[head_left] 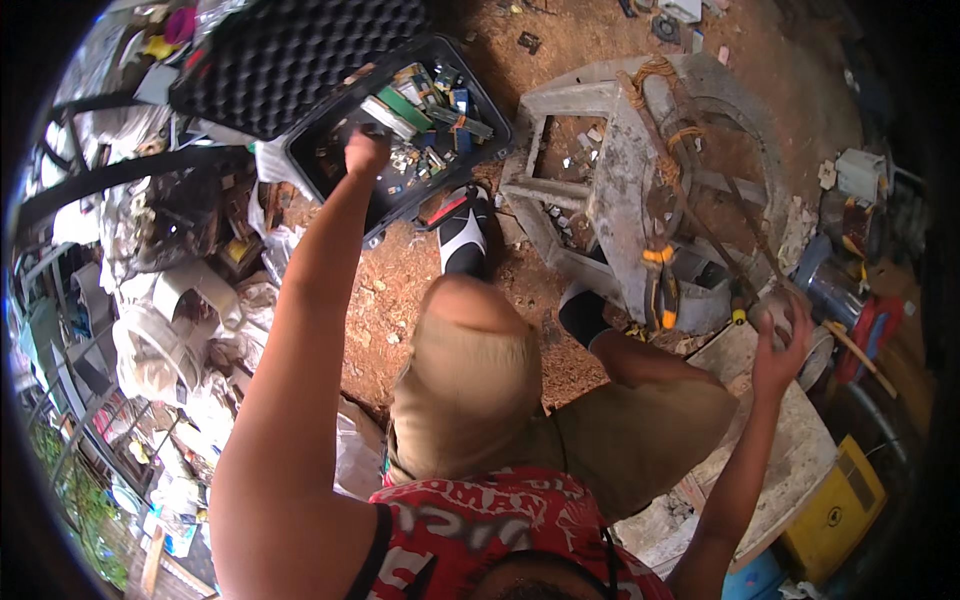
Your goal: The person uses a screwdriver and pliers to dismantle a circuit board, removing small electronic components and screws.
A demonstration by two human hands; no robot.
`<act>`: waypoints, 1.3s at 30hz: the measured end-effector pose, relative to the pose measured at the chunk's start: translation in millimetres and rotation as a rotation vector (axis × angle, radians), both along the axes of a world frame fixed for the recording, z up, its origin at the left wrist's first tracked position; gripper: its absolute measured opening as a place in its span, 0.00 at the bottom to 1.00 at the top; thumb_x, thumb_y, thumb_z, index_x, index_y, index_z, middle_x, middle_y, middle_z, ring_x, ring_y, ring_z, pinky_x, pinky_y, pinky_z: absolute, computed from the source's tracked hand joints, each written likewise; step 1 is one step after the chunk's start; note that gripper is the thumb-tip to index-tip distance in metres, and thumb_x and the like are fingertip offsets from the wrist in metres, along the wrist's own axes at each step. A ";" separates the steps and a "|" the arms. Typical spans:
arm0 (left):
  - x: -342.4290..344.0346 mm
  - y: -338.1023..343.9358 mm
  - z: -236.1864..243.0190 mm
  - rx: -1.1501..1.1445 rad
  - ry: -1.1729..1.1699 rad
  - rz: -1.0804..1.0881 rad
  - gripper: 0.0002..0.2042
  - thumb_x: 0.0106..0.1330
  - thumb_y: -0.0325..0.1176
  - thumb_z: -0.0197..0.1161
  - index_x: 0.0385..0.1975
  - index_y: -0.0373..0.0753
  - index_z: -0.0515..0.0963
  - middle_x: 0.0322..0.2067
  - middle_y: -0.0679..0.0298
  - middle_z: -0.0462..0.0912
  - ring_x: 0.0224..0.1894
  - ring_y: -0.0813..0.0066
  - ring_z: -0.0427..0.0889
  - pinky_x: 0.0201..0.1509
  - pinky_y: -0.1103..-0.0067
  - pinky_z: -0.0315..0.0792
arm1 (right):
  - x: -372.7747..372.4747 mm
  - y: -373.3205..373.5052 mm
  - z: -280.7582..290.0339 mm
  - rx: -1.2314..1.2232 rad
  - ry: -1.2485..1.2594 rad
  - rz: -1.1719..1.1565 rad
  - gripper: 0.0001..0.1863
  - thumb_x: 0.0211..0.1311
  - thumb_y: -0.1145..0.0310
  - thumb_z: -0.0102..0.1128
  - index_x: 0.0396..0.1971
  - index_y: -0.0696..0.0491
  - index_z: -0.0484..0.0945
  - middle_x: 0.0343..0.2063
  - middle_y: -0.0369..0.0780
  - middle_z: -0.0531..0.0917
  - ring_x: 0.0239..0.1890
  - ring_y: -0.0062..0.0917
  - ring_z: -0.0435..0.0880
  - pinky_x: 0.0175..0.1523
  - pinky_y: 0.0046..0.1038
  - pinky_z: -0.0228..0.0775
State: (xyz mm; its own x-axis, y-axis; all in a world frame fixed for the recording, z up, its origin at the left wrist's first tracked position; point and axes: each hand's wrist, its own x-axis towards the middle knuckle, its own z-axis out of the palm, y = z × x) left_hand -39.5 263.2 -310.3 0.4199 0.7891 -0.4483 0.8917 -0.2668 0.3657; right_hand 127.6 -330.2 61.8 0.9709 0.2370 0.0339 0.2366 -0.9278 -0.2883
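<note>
My left hand (368, 152) reaches into the open black case (408, 208) at its left side. Its fingers are closed by a small dark thing that I cannot make out. Beside it in the case lie a green circuit board strip (404, 108), pale strips (390, 120) and several small metallic and blue electronic parts (425, 160). Far to the right, my right hand (778, 355) curves its fingers around a rounded grey-brown object (778, 305); its kind is unclear. Close by stands a worn pale block (800, 440).
A dirty grey frame (620, 180) with rope (655, 100) stands ahead. Yellow-and-black pliers (660, 285) hang on its near side. Bags and scrap (170, 330) crowd the left. A yellow case (830, 505) and a red-handled tool (870, 335) are at right.
</note>
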 end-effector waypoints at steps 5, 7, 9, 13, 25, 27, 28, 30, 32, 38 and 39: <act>74.7 12.6 -33.6 -0.019 0.267 0.539 0.43 0.50 0.63 0.69 0.55 0.30 0.72 0.55 0.52 0.77 0.56 0.60 0.78 0.59 0.70 0.71 | -17.4 -37.3 -8.7 -0.037 0.112 -0.227 0.23 0.65 0.62 0.61 0.58 0.52 0.72 0.57 0.40 0.73 0.54 0.30 0.75 0.52 0.31 0.72; 85.4 13.6 -32.4 -0.102 0.230 0.616 0.40 0.50 0.62 0.70 0.52 0.30 0.74 0.53 0.52 0.79 0.55 0.60 0.79 0.58 0.70 0.72 | -23.6 -37.9 -11.9 -0.043 0.117 -0.263 0.23 0.66 0.63 0.61 0.59 0.53 0.71 0.57 0.40 0.72 0.53 0.30 0.75 0.51 0.31 0.72; 91.9 12.0 -29.0 -0.185 0.181 0.698 0.38 0.50 0.61 0.70 0.48 0.31 0.75 0.51 0.52 0.80 0.54 0.61 0.80 0.57 0.71 0.73 | -29.9 -39.4 -14.0 -0.028 0.096 -0.264 0.24 0.66 0.63 0.60 0.59 0.53 0.70 0.58 0.40 0.72 0.53 0.30 0.75 0.51 0.31 0.72; 42.5 20.7 -34.4 -0.175 0.122 0.632 0.29 0.52 0.57 0.72 0.39 0.34 0.79 0.45 0.54 0.83 0.49 0.66 0.82 0.53 0.72 0.74 | -37.9 -44.7 -6.0 0.038 0.059 -0.234 0.23 0.66 0.66 0.60 0.59 0.54 0.70 0.58 0.40 0.72 0.54 0.30 0.75 0.51 0.29 0.72; -30.3 -175.0 395.8 -1.159 -1.454 -0.451 0.11 0.62 0.28 0.67 0.42 0.35 0.77 0.43 0.57 0.81 0.39 0.75 0.81 0.46 0.78 0.75 | -166.7 145.5 83.0 1.069 0.434 0.299 0.35 0.60 0.66 0.67 0.65 0.57 0.63 0.53 0.45 0.76 0.50 0.26 0.78 0.53 0.29 0.72; -58.6 -201.4 418.5 -1.230 -1.417 -0.548 0.12 0.60 0.28 0.69 0.41 0.35 0.76 0.50 0.54 0.77 0.41 0.72 0.81 0.48 0.78 0.75 | -197.6 147.8 97.3 1.309 0.561 0.300 0.35 0.61 0.66 0.66 0.65 0.57 0.62 0.51 0.45 0.76 0.48 0.24 0.78 0.52 0.26 0.73; -72.5 -215.1 425.3 -1.234 -1.419 -0.587 0.12 0.59 0.28 0.69 0.40 0.35 0.77 0.48 0.54 0.78 0.43 0.72 0.81 0.49 0.77 0.75 | -210.0 144.2 100.3 1.403 0.576 0.307 0.34 0.61 0.67 0.66 0.65 0.57 0.63 0.50 0.44 0.76 0.47 0.23 0.77 0.51 0.25 0.73; -91.2 -246.5 435.0 -1.283 -1.416 -0.635 0.13 0.58 0.28 0.71 0.40 0.36 0.77 0.47 0.55 0.79 0.43 0.72 0.80 0.51 0.76 0.75 | -229.7 124.0 111.3 1.443 0.503 0.330 0.32 0.62 0.69 0.65 0.64 0.57 0.64 0.49 0.43 0.77 0.46 0.21 0.77 0.50 0.23 0.73; -111.4 -277.9 450.3 -1.364 -1.378 -0.550 0.18 0.56 0.30 0.73 0.44 0.36 0.75 0.46 0.56 0.80 0.45 0.71 0.80 0.54 0.75 0.73 | -254.7 103.1 115.3 1.343 0.405 0.333 0.30 0.62 0.72 0.65 0.63 0.57 0.65 0.47 0.42 0.77 0.45 0.19 0.76 0.50 0.22 0.73; -142.4 -327.1 464.8 -1.512 -1.408 -0.527 0.29 0.59 0.28 0.70 0.59 0.34 0.64 0.57 0.50 0.75 0.57 0.66 0.76 0.63 0.72 0.69 | -296.9 69.2 129.7 1.313 0.040 0.175 0.18 0.61 0.75 0.65 0.51 0.59 0.76 0.40 0.37 0.83 0.38 0.16 0.81 0.45 0.20 0.74; -144.7 -332.4 470.3 -1.524 -1.408 -0.522 0.31 0.59 0.28 0.70 0.61 0.35 0.63 0.58 0.49 0.74 0.58 0.65 0.76 0.62 0.72 0.69 | -298.6 64.9 129.0 1.323 0.008 0.177 0.18 0.60 0.75 0.65 0.51 0.59 0.76 0.40 0.37 0.83 0.38 0.16 0.81 0.45 0.20 0.74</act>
